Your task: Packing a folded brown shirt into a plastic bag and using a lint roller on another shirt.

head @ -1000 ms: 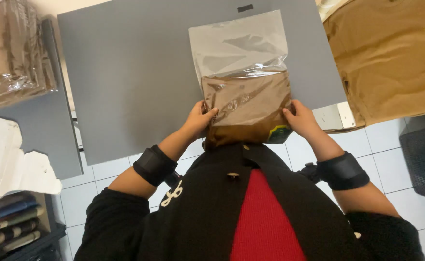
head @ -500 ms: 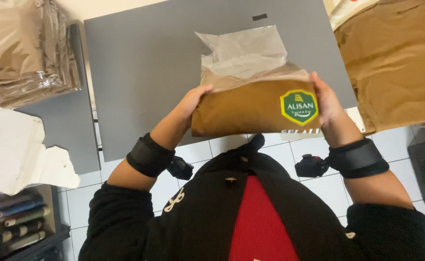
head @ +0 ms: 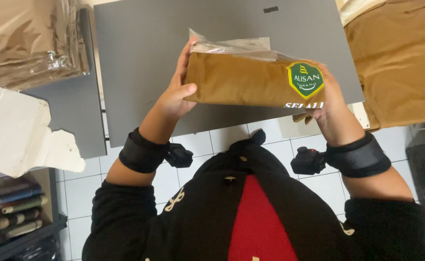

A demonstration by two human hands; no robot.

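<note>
Holding a folded brown garment [head: 241,79] in a clear plastic bag [head: 231,46] w/ both hands, raised above the grey board [head: 140,58]. Left hand [head: 176,94] is gripping the left end, thumb on front, fingers curled behind. Right hand [head: 331,104] is clasping the right end by the green badge [head: 305,79]. Bagged stack [head: 28,41] is sitting far left, loose brown cloth [head: 401,58] far right.

The folded brown shirt [head: 241,82] looks like matt woven cloth, with thin glossy crinkly plastic bag [head: 231,46] on top. Its green badge [head: 305,79] is smooth and printed. The grey board [head: 140,53] underneath is matt, and the floor tiles [head: 207,142] are shiny.
</note>
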